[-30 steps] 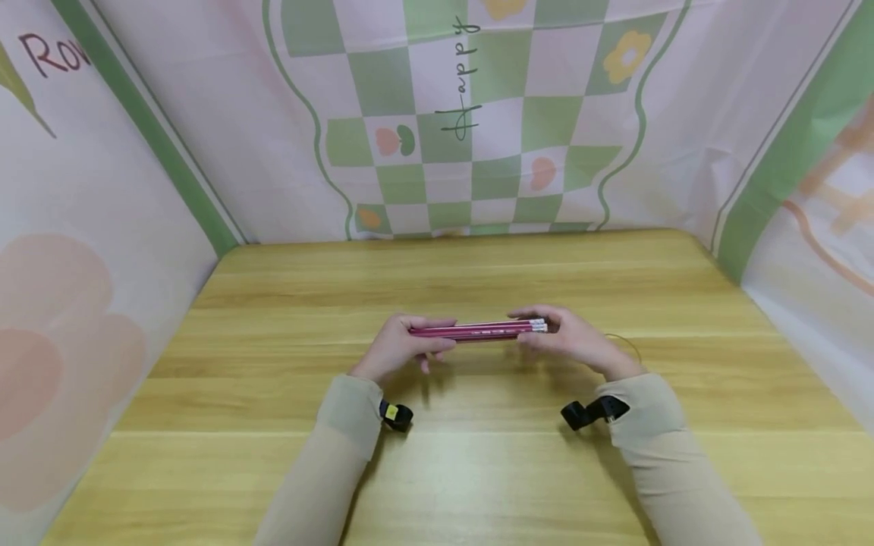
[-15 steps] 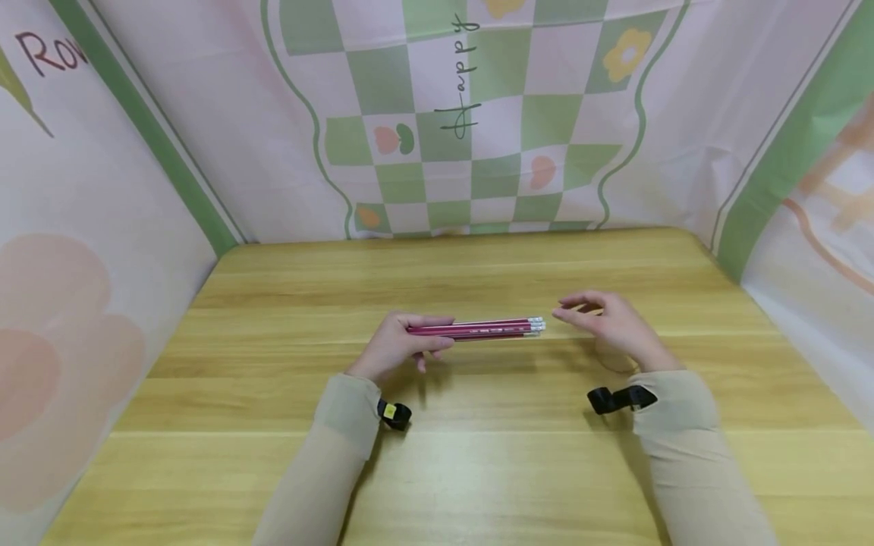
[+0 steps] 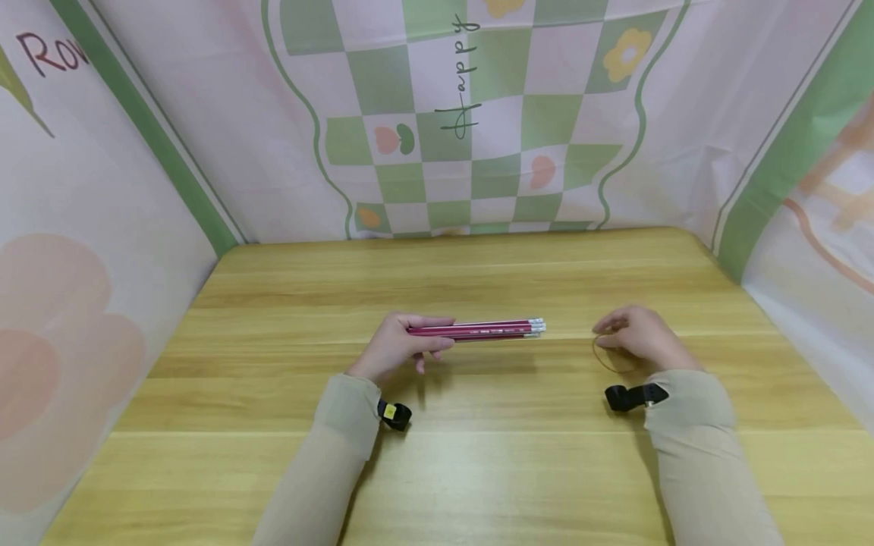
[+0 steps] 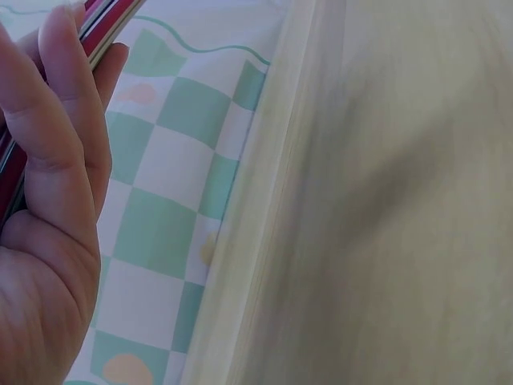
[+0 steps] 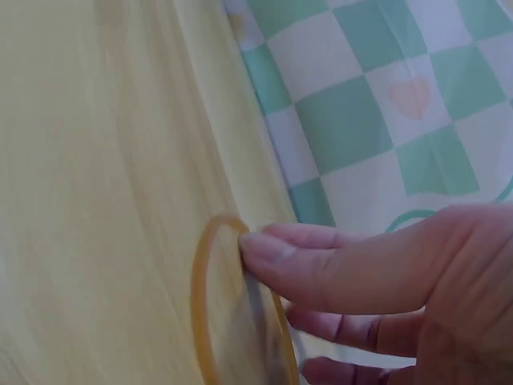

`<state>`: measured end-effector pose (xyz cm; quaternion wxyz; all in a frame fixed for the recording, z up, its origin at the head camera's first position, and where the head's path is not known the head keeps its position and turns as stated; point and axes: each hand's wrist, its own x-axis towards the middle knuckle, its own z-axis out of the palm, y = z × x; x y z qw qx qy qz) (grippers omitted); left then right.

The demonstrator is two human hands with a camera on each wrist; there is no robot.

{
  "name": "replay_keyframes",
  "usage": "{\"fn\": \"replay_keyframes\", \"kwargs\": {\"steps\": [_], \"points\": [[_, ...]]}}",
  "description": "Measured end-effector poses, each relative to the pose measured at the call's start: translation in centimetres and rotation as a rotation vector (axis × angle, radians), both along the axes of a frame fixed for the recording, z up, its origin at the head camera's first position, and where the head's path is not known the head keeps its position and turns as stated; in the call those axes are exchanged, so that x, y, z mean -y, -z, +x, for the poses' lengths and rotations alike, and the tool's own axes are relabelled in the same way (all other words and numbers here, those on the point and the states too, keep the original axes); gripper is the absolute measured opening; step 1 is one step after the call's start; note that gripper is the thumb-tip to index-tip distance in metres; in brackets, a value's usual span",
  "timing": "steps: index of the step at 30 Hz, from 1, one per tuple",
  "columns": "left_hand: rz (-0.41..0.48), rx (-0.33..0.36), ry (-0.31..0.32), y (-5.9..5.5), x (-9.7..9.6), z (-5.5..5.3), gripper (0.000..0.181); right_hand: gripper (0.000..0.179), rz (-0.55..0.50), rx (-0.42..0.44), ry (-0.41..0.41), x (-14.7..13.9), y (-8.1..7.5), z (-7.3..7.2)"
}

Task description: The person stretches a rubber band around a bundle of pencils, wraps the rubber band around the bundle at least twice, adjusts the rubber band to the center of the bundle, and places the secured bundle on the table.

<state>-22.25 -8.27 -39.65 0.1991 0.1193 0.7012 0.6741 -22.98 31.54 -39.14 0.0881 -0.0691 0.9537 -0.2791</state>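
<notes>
My left hand (image 3: 396, 345) grips a bundle of several dark red pencils (image 3: 488, 330) by one end, held level above the table. Their white eraser ends point right, toward my other hand. In the left wrist view, curled fingers (image 4: 60, 136) wrap the pencils (image 4: 104, 28), which show only in part. Off to the right of the bundle and apart from it, my right hand (image 3: 642, 337) pinches a thin tan rubber band (image 3: 601, 360). The right wrist view shows the rubber band (image 5: 200, 305) as a loose loop hanging from the thumb and fingertips (image 5: 268, 249).
A wooden table (image 3: 437, 470) lies under both hands. Behind it hangs a checkered green and white cloth (image 3: 447, 178), with more printed cloth at both sides. A black camera mount sits at each wrist, such as the right mount (image 3: 635, 398).
My right hand has let go of the eraser ends and moved right, with the rubber band now hanging from its fingertips. The left hand and the pencils have stayed nearly still.
</notes>
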Motion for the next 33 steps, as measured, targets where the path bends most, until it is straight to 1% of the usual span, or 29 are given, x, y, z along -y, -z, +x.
{"fn": "replay_keyframes", "kwargs": {"steps": [5,9,11,15,19,26,29,31,33], "points": [[0.000,0.009,-0.011,0.0,0.0,0.0,0.042,0.019,0.052,-0.014,-0.013,-0.3,0.2,0.0],[0.004,0.016,-0.012,0.0,0.0,0.0,0.045,0.021,0.077,-0.015,-0.035,-0.1,0.1,-0.1],[0.005,0.019,-0.011,0.0,0.0,0.0,0.047,0.023,0.069,-0.006,-0.024,0.1,-0.1,-0.1],[0.005,0.023,-0.018,-0.1,0.1,0.0,0.046,0.026,0.007,-0.007,0.003,0.5,-0.4,0.0],[0.009,0.024,-0.023,0.0,0.1,-0.1,0.044,0.029,-0.117,-0.004,0.007,1.0,-0.5,-0.1],[0.011,0.017,-0.027,-0.1,0.1,-0.1,0.046,0.036,-0.452,0.061,0.059,2.3,-0.2,-0.4],[0.010,0.010,-0.030,-0.1,0.1,-0.1,0.046,0.039,-0.550,0.072,0.083,2.7,-0.3,-0.4],[0.008,0.013,-0.034,-0.1,0.1,-0.1,0.045,0.034,-0.612,0.085,0.100,2.8,-0.4,-0.4],[0.005,0.019,-0.038,-0.2,0.2,-0.1,0.044,0.025,-0.706,0.104,0.112,3.0,-0.6,-0.3]]}}
